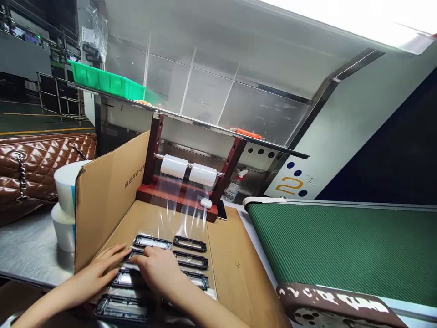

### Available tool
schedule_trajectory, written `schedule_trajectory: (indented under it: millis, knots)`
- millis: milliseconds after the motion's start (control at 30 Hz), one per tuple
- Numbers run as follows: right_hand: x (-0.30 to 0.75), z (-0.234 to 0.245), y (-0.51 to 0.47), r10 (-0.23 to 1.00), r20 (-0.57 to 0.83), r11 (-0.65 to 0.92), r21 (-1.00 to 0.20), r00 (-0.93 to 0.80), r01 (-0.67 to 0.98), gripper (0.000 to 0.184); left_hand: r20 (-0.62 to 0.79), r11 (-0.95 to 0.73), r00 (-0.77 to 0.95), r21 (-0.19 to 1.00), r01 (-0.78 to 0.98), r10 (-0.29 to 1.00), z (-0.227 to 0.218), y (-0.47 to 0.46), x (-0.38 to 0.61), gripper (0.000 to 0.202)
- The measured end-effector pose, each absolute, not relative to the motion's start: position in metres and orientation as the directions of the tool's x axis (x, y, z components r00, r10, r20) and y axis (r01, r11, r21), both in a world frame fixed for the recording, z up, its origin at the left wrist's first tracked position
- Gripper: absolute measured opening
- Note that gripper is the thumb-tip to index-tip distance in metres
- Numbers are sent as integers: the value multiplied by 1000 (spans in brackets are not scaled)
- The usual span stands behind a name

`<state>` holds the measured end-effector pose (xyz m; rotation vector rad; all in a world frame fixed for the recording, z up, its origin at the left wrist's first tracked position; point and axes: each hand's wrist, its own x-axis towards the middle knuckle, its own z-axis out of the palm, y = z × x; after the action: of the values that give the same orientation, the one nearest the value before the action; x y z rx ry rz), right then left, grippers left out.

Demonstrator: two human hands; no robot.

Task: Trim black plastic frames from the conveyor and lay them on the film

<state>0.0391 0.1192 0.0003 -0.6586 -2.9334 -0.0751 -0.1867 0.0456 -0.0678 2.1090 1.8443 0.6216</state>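
Both hands lie flat and close around nothing. The left hand (102, 269) has its fingers stretched out and spread, palm down, fingertips on the left end of a black rectangular frame (124, 278) in the second and third rows. The right hand (159, 269) rests palm down just beside it, fingers loosely extended and pointing left, and covers the middle of the same rows, so the two hands nearly meet over the frames. The frames lie in two columns on the floor of an opened cardboard box (232, 264), whose left flap (105, 191) stands upright. The far pair (152, 241) (190, 243) is uncovered, another frame (191, 260) shows to the right of the right hand, and the nearest frame (121, 307) lies under the left forearm. Clear film (184, 214) runs down from two white rolls (174, 166) (203, 174) on a rod in a red stand (180, 197) at the box's far end and reaches the frames. Whether it already lies under the palms cannot be told. On the shelf above sits a green tray (105, 81), its contents hidden. A green conveyor belt (341, 246) lies to the right, and a brown quilted bag (37, 164) rests at the far left.
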Motion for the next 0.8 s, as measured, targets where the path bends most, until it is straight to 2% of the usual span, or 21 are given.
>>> schedule_trajectory:
  millis: [167,333,533,667,800]
  knots:
    - [30,-1,125,352,159,932,31,-923,361,24,138,-157,103,474,866,985,-72,46,-190,45]
    - [58,18,135,320,39,946,38,-947,321,25,140,-163,108,484,860,984,-72,44,-191,46]
    - [100,37,142,366,-79,930,74,-927,361,24,196,-177,91,479,860,976,-86,45,-195,45]
    - [114,49,141,372,-142,928,86,-917,363,23,186,-180,100,485,856,978,-98,46,-201,47]
    - [123,61,140,377,-182,924,131,-908,358,22,176,-175,99,490,854,979,-92,47,-201,46]
